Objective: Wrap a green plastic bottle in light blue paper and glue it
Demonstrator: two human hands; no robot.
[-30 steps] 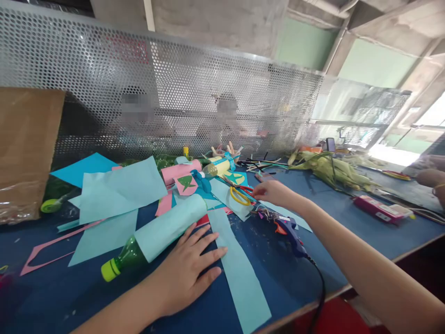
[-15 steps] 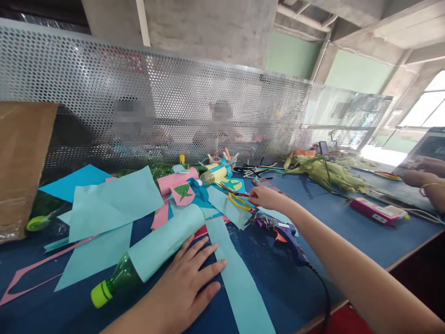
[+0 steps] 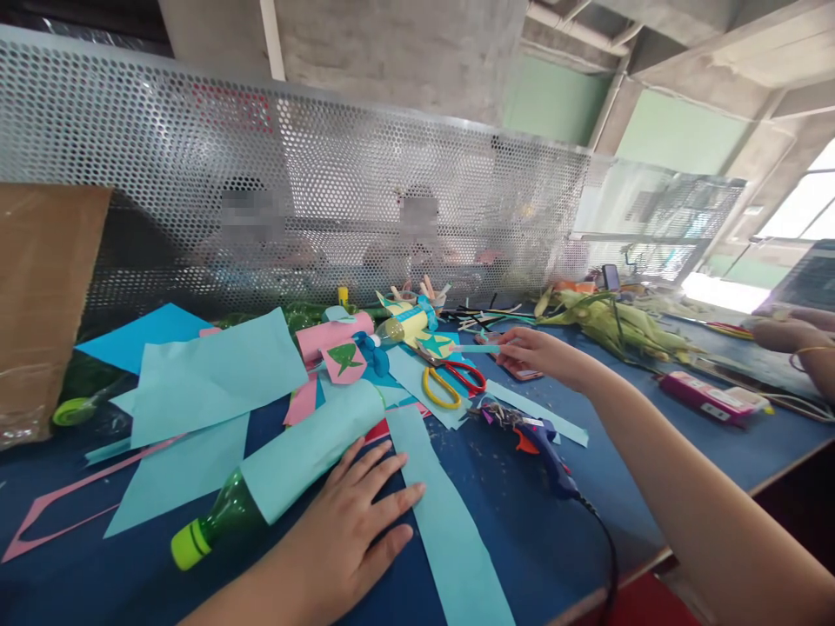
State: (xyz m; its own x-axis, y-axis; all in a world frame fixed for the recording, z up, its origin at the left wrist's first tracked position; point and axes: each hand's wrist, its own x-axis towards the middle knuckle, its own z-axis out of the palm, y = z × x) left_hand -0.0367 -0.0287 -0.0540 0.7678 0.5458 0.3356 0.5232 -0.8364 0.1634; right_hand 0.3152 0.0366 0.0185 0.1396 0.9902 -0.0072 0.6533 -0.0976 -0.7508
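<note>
My left hand [image 3: 352, 522] lies flat, fingers spread, on the blue table [image 3: 509, 513] against the light-blue paper wrapped round a green bottle [image 3: 222, 513] with a yellow cap. My right hand [image 3: 538, 352] reaches far forward and pinches a thin teal paper strip [image 3: 473, 349] just above a pink phone-like slab [image 3: 515, 365]. Scissors [image 3: 450, 382] with one yellow and one red handle lie just left of that hand. A blue glue gun [image 3: 544, 443] lies under my right forearm, its black cord trailing off the table edge.
Light-blue and pink paper sheets [image 3: 215, 374] and decorated bottles [image 3: 397, 326] litter the middle. A perforated metal screen [image 3: 326, 191] stands behind, with people beyond it. Corn husks [image 3: 613, 322] and a pink box [image 3: 708, 396] lie right. Another person's arm [image 3: 802, 343] rests at far right. Cardboard [image 3: 45, 287] stands left.
My right hand left the scissors, moved right and lifted a thin teal strip. The left hand has stayed flat by the bottle. The view has shifted slightly.
</note>
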